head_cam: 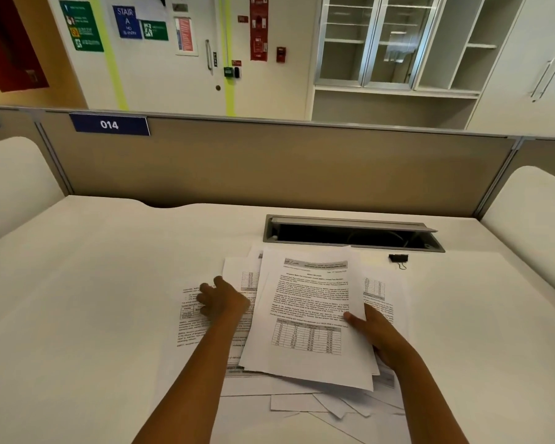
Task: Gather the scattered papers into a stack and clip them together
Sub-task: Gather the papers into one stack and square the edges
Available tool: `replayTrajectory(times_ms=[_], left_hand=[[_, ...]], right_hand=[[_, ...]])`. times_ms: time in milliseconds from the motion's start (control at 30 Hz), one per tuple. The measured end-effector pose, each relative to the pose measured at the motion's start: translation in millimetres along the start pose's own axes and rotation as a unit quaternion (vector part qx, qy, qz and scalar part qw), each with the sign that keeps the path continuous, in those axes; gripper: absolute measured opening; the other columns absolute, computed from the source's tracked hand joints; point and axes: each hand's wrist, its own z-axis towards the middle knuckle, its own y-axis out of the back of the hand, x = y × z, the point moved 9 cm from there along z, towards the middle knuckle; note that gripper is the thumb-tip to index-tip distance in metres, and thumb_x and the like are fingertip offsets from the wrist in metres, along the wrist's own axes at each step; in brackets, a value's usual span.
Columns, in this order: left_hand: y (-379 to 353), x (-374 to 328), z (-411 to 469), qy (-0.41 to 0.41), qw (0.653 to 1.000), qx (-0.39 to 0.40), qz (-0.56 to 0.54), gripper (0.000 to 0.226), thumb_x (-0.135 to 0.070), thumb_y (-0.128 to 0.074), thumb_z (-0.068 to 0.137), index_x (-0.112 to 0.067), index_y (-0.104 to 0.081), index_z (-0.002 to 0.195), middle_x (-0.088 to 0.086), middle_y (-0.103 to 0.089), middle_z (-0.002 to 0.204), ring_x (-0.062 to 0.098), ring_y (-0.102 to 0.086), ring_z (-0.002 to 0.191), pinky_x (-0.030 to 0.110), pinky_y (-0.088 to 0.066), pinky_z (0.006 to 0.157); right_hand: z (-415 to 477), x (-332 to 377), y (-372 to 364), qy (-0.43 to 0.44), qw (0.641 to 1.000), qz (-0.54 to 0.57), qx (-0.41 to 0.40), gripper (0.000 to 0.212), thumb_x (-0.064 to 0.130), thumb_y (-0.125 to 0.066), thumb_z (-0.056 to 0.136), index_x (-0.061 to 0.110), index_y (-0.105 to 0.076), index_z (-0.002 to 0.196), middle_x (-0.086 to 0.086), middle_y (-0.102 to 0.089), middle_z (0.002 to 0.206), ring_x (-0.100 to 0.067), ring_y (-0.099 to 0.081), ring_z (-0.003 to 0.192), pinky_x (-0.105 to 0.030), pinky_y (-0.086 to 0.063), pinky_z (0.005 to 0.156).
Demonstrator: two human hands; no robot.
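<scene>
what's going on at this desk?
A person is gathering loose printed papers on a white desk. The right hand grips a partial stack by its right edge; the left hand rests on a sheet to the left. A black binder clip lies unused beyond the papers.

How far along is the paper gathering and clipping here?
Early stage. Done: a few sheets are pulled together, held in the right hand. In hand: the left hand presses on loose papers at left. Left: other sheets still lie fanned across the desk, and the binder clip sits untouched.
</scene>
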Motion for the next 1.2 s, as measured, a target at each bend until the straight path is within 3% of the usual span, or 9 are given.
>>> replayTrajectory(times_ms=[100, 267, 433, 533, 700, 867, 967, 1067, 1200], left_hand=[[-0.3, 5.2, 1.1, 0.025, 0.999, 0.034, 0.019, 0.089, -0.025, -0.083, 0.068, -0.009, -0.027, 0.135, 0.018, -0.022, 0.143, 0.033, -0.026, 0.135, 0.042, -0.033, 0.108], [2.0, 7.2, 9.5, 0.02, 0.999, 0.039, -0.021, 0.084, -0.016, -0.082, 0.069, -0.001, -0.028, 0.131, 0.021, -0.034, 0.137, 0.03, -0.042, 0.127, 0.034, -0.042, 0.1], [13.2, 12.2, 15.3, -0.018, 0.998, 0.065, -0.022, 0.055, -0.023, -0.079, 0.073, 0.003, -0.061, 0.118, 0.017, -0.063, 0.124, 0.029, -0.061, 0.113, 0.03, -0.049, 0.089], [25.3, 10.3, 13.9, -0.046, 0.998, 0.038, -0.009, 0.047, -0.031, -0.07, 0.081, 0.0, -0.064, 0.116, 0.015, -0.065, 0.121, 0.029, -0.062, 0.111, 0.029, -0.049, 0.089], [60.1, 2.6, 12.1, -0.08, 0.99, -0.028, -0.112, 0.033, -0.019, -0.065, 0.087, 0.007, -0.068, 0.107, 0.023, -0.068, 0.11, 0.037, -0.065, 0.099, 0.038, -0.052, 0.084], [120.1, 10.1, 10.6, -0.07, 0.983, -0.098, -0.138, 0.034, -0.015, -0.062, 0.089, 0.008, -0.063, 0.115, 0.026, -0.063, 0.12, 0.041, -0.058, 0.111, 0.041, -0.046, 0.095], [158.6, 17.9, 4.7, -0.062, 0.977, -0.128, -0.158, 0.04, -0.014, -0.061, 0.089, 0.005, -0.058, 0.124, 0.025, -0.057, 0.128, 0.043, -0.053, 0.118, 0.044, -0.04, 0.103], [196.4, 24.0, -5.4, -0.066, 0.963, -0.164, -0.202, 0.041, -0.017, -0.062, 0.088, 0.002, -0.058, 0.125, 0.024, -0.059, 0.127, 0.042, -0.055, 0.115, 0.045, -0.042, 0.1], [229.5, 21.1, -19.6, -0.095, 0.93, -0.196, -0.296, 0.039, -0.023, -0.062, 0.088, -0.005, -0.06, 0.123, 0.017, -0.064, 0.121, 0.035, -0.06, 0.104, 0.041, -0.046, 0.093]], right_hand=[[-0.2, -0.3, 0.4, -0.001, 1.0, -0.005, 0.0, 0.026, 0.021, -0.059, 0.089, 0.025, -0.055, 0.114, -0.002, -0.067, 0.116, -0.024, -0.067, 0.101, -0.044, -0.055, 0.086], [-0.2, -0.9, 0.1, -0.004, 1.0, -0.003, 0.0, 0.036, 0.022, -0.059, 0.089, 0.018, -0.052, 0.124, -0.005, -0.066, 0.118, -0.025, -0.067, 0.101, -0.046, -0.055, 0.086], [-0.4, -0.1, -0.2, 0.0, 1.0, -0.001, 0.005, 0.037, 0.022, -0.06, 0.088, 0.017, -0.052, 0.123, -0.005, -0.066, 0.118, -0.025, -0.068, 0.1, -0.045, -0.056, 0.085], [-1.8, 1.8, -1.7, 0.003, 1.0, 0.009, 0.009, 0.034, 0.021, -0.06, 0.088, 0.018, -0.054, 0.121, -0.004, -0.067, 0.115, -0.025, -0.069, 0.098, -0.041, -0.058, 0.081], [-4.5, 5.1, -2.4, 0.01, 1.0, 0.015, 0.008, 0.023, 0.02, -0.06, 0.088, 0.026, -0.056, 0.109, 0.0, -0.068, 0.112, -0.022, -0.069, 0.096, -0.035, -0.059, 0.075], [-3.7, 3.8, -3.0, 0.007, 1.0, 0.02, 0.012, 0.026, 0.019, -0.06, 0.088, 0.024, -0.056, 0.113, -0.002, -0.068, 0.114, -0.023, -0.069, 0.097, -0.039, -0.058, 0.079], [-2.9, 3.5, -3.7, 0.008, 1.0, 0.016, 0.018, 0.045, 0.031, -0.068, 0.079, 0.019, -0.054, 0.12, -0.003, -0.068, 0.116, -0.025, -0.068, 0.098, -0.046, -0.055, 0.086], [-3.0, 5.0, -3.4, 0.015, 1.0, 0.009, 0.021, 0.084, 0.062, -0.08, 0.045, 0.023, -0.057, 0.116, 0.001, -0.07, 0.111, -0.022, -0.07, 0.096, -0.043, -0.057, 0.083], [-3.3, 5.8, -4.0, 0.019, 1.0, 0.004, 0.024, 0.086, 0.062, -0.08, 0.045, 0.022, -0.056, 0.117, 0.0, -0.07, 0.112, -0.024, -0.069, 0.097, -0.046, -0.056, 0.085]])
